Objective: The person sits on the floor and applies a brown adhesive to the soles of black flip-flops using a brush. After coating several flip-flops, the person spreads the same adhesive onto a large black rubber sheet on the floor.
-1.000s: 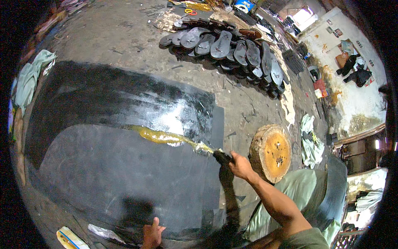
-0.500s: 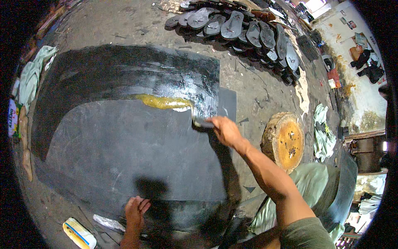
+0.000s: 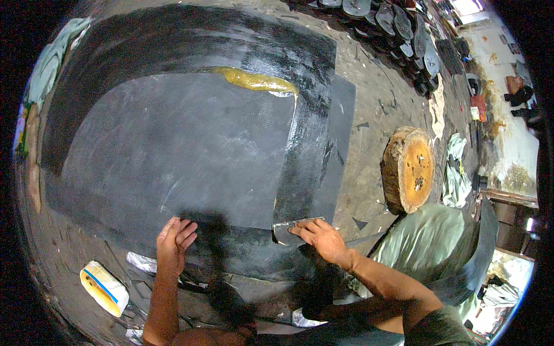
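A large dark rubber sheet (image 3: 202, 132) lies on the floor ahead of me. A shiny wet coat runs along its far side and down its right side, and a thick ridge of yellow-brown glue (image 3: 254, 79) rests on the far part. My right hand (image 3: 326, 239) grips a flat dark spreader (image 3: 288, 232) at the sheet's near right corner, its edge against the surface. Next to the near left part of the sheet is my left hand (image 3: 174, 239), empty, with its fingers loosely bent and apart.
At the lower left stands a cut-open plastic container (image 3: 104, 288) with yellowish residue. A round wood block (image 3: 408, 170) sits to the right, beside a pale green cloth (image 3: 424, 236). Several dark sandals (image 3: 398, 29) are piled at the far right.
My right hand has drawn the spreader toward me down the right side, leaving a shiny dark strip. The view has shifted so the sheet sits higher.
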Tool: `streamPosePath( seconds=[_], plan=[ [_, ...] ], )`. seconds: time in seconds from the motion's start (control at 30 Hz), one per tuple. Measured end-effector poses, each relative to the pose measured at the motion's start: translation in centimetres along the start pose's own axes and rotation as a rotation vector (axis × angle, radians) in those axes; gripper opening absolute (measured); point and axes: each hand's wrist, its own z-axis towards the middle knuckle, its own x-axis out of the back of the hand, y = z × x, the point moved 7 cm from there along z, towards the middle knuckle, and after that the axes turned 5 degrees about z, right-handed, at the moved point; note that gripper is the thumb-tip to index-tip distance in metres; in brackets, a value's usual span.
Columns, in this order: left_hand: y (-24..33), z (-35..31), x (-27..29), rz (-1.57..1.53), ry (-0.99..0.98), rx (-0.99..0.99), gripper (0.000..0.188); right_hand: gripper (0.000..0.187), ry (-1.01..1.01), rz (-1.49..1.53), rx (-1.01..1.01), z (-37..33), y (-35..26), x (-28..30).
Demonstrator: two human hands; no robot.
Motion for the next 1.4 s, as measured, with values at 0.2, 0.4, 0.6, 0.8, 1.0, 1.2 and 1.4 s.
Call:
streamPosePath(
  seconds=[0.2,0.4,0.6,0.8,1.0,1.2,1.4],
  plan=[
    [1.2,-0.9,3.1,0.114,-0.016,-0.068,0.053,0.048,0.048,0.349,-0.091,1.1,-2.7,4.5],
    [5.0,-0.4,13.0,0.325,0.354,-0.496,0.045,0.026,0.534,0.829,-0.109,8.5,1.8,17.0],
    [5.8,3.1,12.0,0.587,0.521,-0.826,0.047,0.026,0.765,0.399,-0.505,19.8,13.5,18.6],
    [5.9,2.9,8.5,0.8,0.684,-0.836,0.048,0.029,0.726,0.191,-0.327,30.9,10.2,19.9],
    [7.7,1.9,7.1,1.013,0.749,-0.882,0.052,0.028,0.624,0.083,-0.083,45.4,-5.1,17.7],
    [8.3,1.7,7.7,0.946,0.706,-0.861,0.045,0.029,0.456,0.105,0.115,55.8,-21.6,13.2],
    [8.8,1.1,8.2,0.958,0.801,-0.894,0.039,0.028,0.277,0.061,0.213,62.7,-35.0,7.9]
  ],
)
